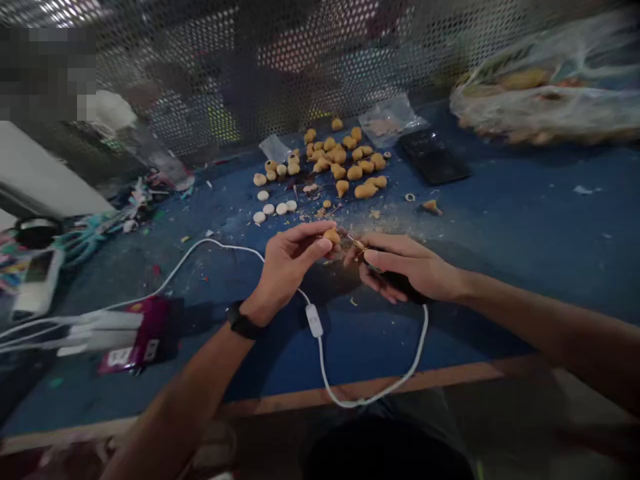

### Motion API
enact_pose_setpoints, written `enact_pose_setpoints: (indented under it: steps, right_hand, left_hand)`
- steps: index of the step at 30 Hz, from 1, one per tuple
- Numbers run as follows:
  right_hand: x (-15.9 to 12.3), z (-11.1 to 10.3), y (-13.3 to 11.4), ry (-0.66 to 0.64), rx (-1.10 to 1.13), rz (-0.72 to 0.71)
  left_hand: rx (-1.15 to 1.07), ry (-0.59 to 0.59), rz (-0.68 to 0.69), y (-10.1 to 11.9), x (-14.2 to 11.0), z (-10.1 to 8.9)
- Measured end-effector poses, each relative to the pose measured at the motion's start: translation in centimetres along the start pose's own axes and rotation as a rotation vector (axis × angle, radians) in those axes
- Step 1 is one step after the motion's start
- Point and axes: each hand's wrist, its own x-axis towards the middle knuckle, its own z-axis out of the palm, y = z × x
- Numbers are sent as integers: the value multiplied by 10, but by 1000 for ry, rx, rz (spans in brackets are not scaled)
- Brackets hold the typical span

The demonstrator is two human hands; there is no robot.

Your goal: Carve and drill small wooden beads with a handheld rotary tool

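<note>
My left hand [295, 257] pinches a small tan gourd [331, 236] between thumb and fingers. My right hand [405, 263] is wrapped round a dark corded hand tool [407, 287], whose thin metal tip [356, 243] points at the gourd. Whether the tip touches it I cannot tell. A white cable [423, 333] runs from the tool's rear, loops over the table edge and passes an inline switch [314, 321]. Beyond my hands lie several more small gourds [339, 156], some cut open [271, 165], and several white discs [269, 209].
Shavings dot the blue table [525, 233]. A black phone-like slab [434, 157] and a clear plastic bag [393, 120] lie behind on the right. A large filled bag [545, 93] stands at the far right. White plugs [107, 330] and a purple box [153, 330] are at left. Perforated metal [210, 73] borders the back.
</note>
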Motion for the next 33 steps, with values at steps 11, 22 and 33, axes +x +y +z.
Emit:
enact_pose_setpoints:
  steps: [11, 22, 33]
  right_hand:
    - [1, 0, 1, -4, 13, 4]
    - [2, 0, 1, 0, 2, 18]
    - [1, 1, 0, -6, 3, 21]
  left_hand:
    - [59, 5, -8, 2, 2, -1]
    - [33, 0, -3, 2, 1, -1]
    - [38, 9, -5, 2, 2, -1]
